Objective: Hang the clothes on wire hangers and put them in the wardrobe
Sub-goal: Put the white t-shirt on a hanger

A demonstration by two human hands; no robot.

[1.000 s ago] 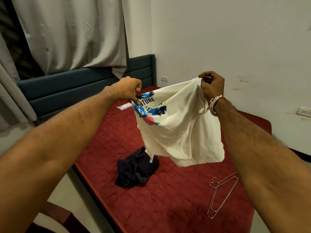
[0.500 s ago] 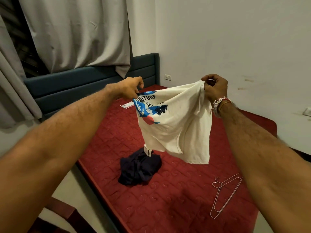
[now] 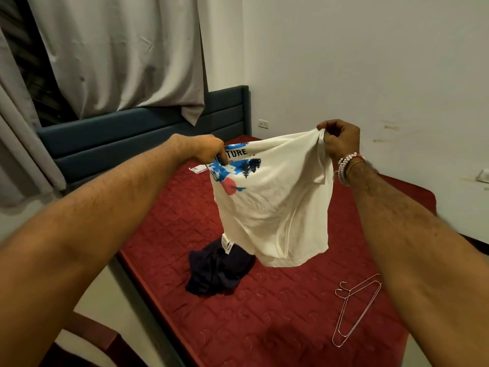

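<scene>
A white T-shirt (image 3: 272, 205) with a blue, black and red print hangs in the air over the bed. My left hand (image 3: 203, 151) grips its left top edge by the print. My right hand (image 3: 340, 140) pinches the right top edge, a bead bracelet on that wrist. A tag dangles from the shirt's lower left. Under it a dark navy garment (image 3: 219, 271) lies crumpled on the red mattress (image 3: 277, 321). Thin pink wire hangers (image 3: 353, 311) lie flat on the mattress at the lower right. No wardrobe is in view.
A dark blue padded headboard (image 3: 137, 133) runs behind the bed, with grey curtains (image 3: 119, 54) above it. A white wall (image 3: 370, 62) borders the bed on the right. A small white item (image 3: 197, 169) lies near the headboard. A dark wooden piece (image 3: 87, 337) shows at the lower left.
Both hands have kept their hold on the shirt and shifted it slightly; the fabric hangs a little lower and more spread out. The dark garment and hangers have not moved.
</scene>
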